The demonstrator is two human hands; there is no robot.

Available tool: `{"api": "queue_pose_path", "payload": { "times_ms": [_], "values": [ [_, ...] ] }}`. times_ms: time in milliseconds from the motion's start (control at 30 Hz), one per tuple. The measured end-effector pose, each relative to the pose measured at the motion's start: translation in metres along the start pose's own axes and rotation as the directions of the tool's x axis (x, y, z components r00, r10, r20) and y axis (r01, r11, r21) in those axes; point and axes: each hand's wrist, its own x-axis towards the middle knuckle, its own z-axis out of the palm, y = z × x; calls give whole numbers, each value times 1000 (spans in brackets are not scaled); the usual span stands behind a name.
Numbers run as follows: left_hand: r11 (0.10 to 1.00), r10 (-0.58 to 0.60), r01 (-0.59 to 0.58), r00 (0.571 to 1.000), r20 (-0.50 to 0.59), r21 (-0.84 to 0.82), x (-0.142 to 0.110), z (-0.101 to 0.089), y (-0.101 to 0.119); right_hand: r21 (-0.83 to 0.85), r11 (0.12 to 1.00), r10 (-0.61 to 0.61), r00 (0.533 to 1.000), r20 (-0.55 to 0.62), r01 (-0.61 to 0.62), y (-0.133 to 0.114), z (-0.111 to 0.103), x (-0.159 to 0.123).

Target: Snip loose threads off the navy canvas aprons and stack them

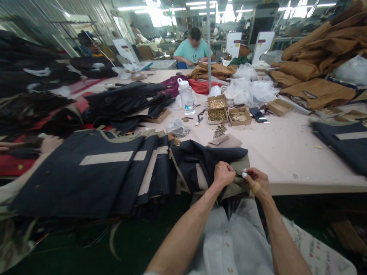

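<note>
A dark navy fabric piece [197,154] with an olive underside and a beige strip lies bunched at the table's front edge. My left hand [224,173] is closed on the right part of this piece, fingers pinched together. Just right of it, my right hand [258,181] is closed in a pinch beside a small dark bit at the fabric's edge; what its fingers hold is too small to make out. White coverings show on its fingertips, and a tan patch sits near the wrist.
Stacked navy pieces [111,149] lie to the left, with another person's hand [50,144] beside them. Ahead are small boxes of metal fasteners [217,115], a loose fastener pile [220,131], a water jug [187,97], a phone [259,115] and an upright pole [209,49].
</note>
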Motion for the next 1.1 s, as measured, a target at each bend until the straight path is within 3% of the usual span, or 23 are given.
{"api": "queue_pose_path", "payload": {
  "times_ms": [200, 500, 867, 1100],
  "values": [
    [1000, -24, 24, 1000, 14, -8, 1, -2, 0, -165, 986, -54, 993, -104, 36, -16, 0, -10],
    [999, -26, 25, 1000, 16, 25, -1, 0, 0, -165, 986, -16, 991, -130, -6, -16, 0, -13],
    [999, 33, -34, 998, 51, 14, -4, -3, -2, -160, 985, 83, 990, 114, -64, -28, -21, -7],
    [1000, 6, -4, 998, 68, -25, 0, -2, -5, -292, 955, 94, 983, 158, -44, -39, -4, -5]
  ]
}}
